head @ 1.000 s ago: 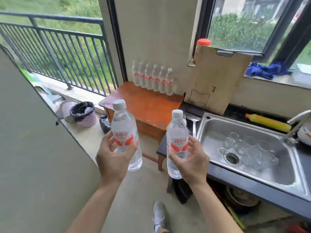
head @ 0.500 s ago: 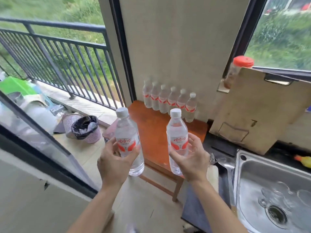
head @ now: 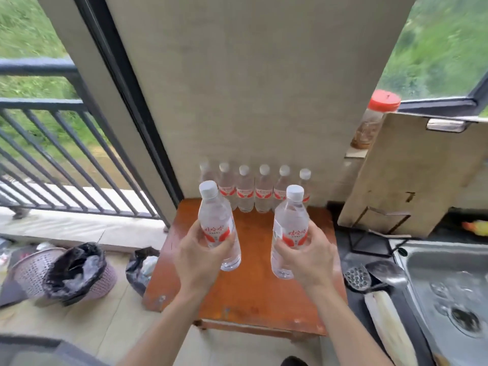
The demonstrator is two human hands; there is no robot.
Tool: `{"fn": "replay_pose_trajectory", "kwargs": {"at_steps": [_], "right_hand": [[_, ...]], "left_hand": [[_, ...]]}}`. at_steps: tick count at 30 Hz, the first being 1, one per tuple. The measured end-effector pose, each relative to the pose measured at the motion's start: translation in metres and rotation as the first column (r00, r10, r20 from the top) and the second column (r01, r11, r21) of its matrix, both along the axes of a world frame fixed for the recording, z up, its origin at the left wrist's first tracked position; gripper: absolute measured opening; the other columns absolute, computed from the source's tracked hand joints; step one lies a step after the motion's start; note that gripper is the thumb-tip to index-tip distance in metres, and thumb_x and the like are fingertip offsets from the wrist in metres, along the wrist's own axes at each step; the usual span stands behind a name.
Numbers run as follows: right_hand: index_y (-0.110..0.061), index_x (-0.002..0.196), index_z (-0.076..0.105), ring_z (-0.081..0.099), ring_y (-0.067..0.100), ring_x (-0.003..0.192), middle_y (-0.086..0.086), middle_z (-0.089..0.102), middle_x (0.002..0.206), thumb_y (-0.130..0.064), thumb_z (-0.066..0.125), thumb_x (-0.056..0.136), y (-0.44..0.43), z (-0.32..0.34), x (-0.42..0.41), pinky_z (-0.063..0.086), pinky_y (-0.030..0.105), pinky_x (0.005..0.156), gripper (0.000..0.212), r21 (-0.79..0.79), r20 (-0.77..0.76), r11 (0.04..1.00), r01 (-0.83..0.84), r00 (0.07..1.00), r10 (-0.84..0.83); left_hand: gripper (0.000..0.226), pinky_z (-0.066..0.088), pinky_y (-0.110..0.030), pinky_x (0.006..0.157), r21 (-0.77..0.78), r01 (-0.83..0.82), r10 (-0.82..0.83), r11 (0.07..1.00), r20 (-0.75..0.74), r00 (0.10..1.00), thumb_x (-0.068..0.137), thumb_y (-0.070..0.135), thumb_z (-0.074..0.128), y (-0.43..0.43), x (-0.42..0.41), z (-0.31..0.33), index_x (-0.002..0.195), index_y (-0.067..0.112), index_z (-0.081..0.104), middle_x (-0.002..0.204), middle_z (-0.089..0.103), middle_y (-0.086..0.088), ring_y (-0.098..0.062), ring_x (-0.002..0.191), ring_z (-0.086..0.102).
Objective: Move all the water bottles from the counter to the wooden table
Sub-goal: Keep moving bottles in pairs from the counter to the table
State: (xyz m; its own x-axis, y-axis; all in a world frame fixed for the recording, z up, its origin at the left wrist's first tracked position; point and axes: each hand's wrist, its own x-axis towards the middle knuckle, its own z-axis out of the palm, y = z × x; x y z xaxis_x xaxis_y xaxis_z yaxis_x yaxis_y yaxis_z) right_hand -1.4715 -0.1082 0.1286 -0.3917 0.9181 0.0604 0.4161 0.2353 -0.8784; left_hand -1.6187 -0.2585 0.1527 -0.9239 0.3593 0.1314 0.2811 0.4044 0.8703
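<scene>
Over the middle of the reddish-brown wooden table (head: 253, 294), two clear plastic water bottles with white caps and red-and-white labels are held roughly upright, one in each hand. Half a second earlier both bottles hung off the table's near left corner, partly above the tiled floor. Now the tabletop lies directly beneath them and fills the centre of the view, and the stainless-steel sink (head: 449, 281) has shifted to the right margin. The left hand (head: 196, 256) grips the left bottle (head: 215, 215) at label height, with the thumb across the near face and the fingers curled round the far side. The right hand (head: 311, 256) grips the right bottle (head: 290, 217) in the mirrored pose. Both forearms enter from the lower edge and reach forward, backs of the hands uppermost, as in the earlier frame. The two held bottles stand apart from each other; whether their bases touch the tabletop cannot be judged from this angle. Along the table's far edge, against the beige wall, a row of six matching bottles (head: 253, 194) stands side by side. Off the table's right edge, a pale cutting board (head: 412, 175) leans on the dark counter (head: 369, 247), with a red-lidded jar (head: 375, 120) behind it. Off the left edge, a lavender wastebasket with a black liner (head: 66, 273) sits on the floor.
</scene>
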Motion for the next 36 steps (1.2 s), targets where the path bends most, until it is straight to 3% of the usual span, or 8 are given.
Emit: {"fn": "replay_pose_trajectory", "kwargs": {"at_steps": [4, 7, 12, 18, 22, 27, 34, 36], "right_hand": [[-0.032, 0.106, 0.064, 0.065, 0.013, 0.087, -0.009, 0.068, 0.093, -0.049, 0.08, 0.055, 0.015, -0.021, -0.029, 0.057, 0.04, 0.077, 0.056, -0.053, 0.042, 0.996, 0.071, 0.997, -0.069], [-0.035, 0.096, 0.065, 0.066, 0.01, 0.082, -0.014, 0.07, 0.083, -0.044, 0.083, 0.06, 0.035, -0.038, -0.047, 0.057, 0.041, 0.077, 0.042, -0.1, 0.097, 0.991, 0.09, 0.992, -0.08], [-0.035, 0.114, 0.067, 0.069, 0.012, 0.088, -0.022, 0.067, 0.083, -0.048, 0.085, 0.065, 0.068, -0.065, -0.079, 0.056, 0.038, 0.084, 0.054, -0.157, 0.191, 0.979, 0.129, 0.977, -0.098], [-0.032, 0.126, 0.064, 0.068, 0.011, 0.096, -0.012, 0.074, 0.103, -0.047, 0.088, 0.068, 0.093, -0.089, -0.112, 0.05, 0.025, 0.085, 0.065, -0.182, 0.171, 0.978, 0.104, 0.983, -0.073], [-0.033, 0.132, 0.059, 0.068, 0.006, 0.107, -0.014, 0.072, 0.117, -0.041, 0.09, 0.07, 0.094, -0.109, -0.12, 0.054, 0.031, 0.095, 0.069, -0.194, 0.078, 0.979, 0.059, 0.996, -0.044], [-0.028, 0.14, 0.054, 0.062, 0.01, 0.118, -0.009, 0.068, 0.128, -0.036, 0.088, 0.074, 0.097, -0.115, -0.122, 0.044, 0.019, 0.097, 0.074, -0.114, 0.084, 0.99, -0.083, 0.992, 0.093], [-0.025, 0.15, 0.045, 0.06, 0.018, 0.125, -0.001, 0.065, 0.136, -0.022, 0.084, 0.08, 0.103, -0.124, -0.114, 0.043, 0.019, 0.101, 0.08, -0.091, 0.195, 0.976, -0.2, 0.957, 0.214], [-0.024, 0.151, 0.043, 0.063, 0.021, 0.122, 0.002, 0.068, 0.131, -0.018, 0.083, 0.082, 0.104, -0.123, -0.117, 0.048, 0.028, 0.102, 0.08, -0.115, 0.208, 0.975, -0.19, 0.955, 0.21]], "left_hand": [[0.039, 0.054, -0.024, 0.069, -0.073, 0.082, -0.078, 0.994, 0.049, 0.996, 0.067, 0.048, 0.088, 0.03, -0.04, -0.025, 0.096, 0.044, 0.062, 0.081, 0.069, 0.024, 0.009, 0.077, 0.065], [0.043, 0.056, -0.027, 0.072, -0.116, 0.091, -0.081, 0.989, 0.092, 0.993, 0.067, 0.046, 0.089, 0.055, -0.059, -0.048, 0.102, 0.031, 0.068, 0.082, 0.068, 0.023, 0.005, 0.077, 0.065], [0.057, 0.056, -0.034, 0.083, -0.214, 0.118, -0.08, 0.97, 0.178, 0.981, 0.069, 0.048, 0.087, 0.097, -0.083, -0.081, 0.116, 0.022, 0.066, 0.094, 0.07, 0.014, -0.01, 0.089, 0.067], [0.059, 0.058, -0.045, 0.082, -0.267, 0.168, -0.097, 0.949, 0.259, 0.961, 0.068, 0.054, 0.085, 0.135, -0.105, -0.111, 0.115, 0.027, 0.062, 0.097, 0.069, 0.011, -0.017, 0.093, 0.067], [0.069, 0.058, -0.045, 0.086, -0.261, 0.178, -0.1, 0.949, 0.288, 0.952, 0.066, 0.06, 0.081, 0.144, -0.11, -0.13, 0.124, 0.03, 0.058, 0.108, 0.069, 0.009, -0.019, 0.1, 0.067], [0.078, 0.057, -0.034, 0.092, -0.222, 0.26, -0.197, 0.94, 0.271, 0.942, 0.074, 0.048, 0.083, 0.148, -0.105, -0.141, 0.14, 0.027, 0.047, 0.126, 0.065, 0.008, -0.015, 0.112, 0.064], [0.078, 0.054, -0.047, 0.099, -0.263, 0.405, -0.35, 0.876, 0.235, 0.907, 0.086, 0.03, 0.077, 0.138, -0.116, -0.153, 0.15, 0.027, 0.033, 0.139, 0.06, 0.001, -0.023, 0.123, 0.062], [0.073, 0.054, -0.049, 0.098, -0.281, 0.415, -0.369, 0.865, 0.202, 0.907, 0.089, 0.022, 0.073, 0.139, -0.119, -0.156, 0.15, 0.025, 0.033, 0.137, 0.061, -0.002, -0.026, 0.123, 0.061]]}}
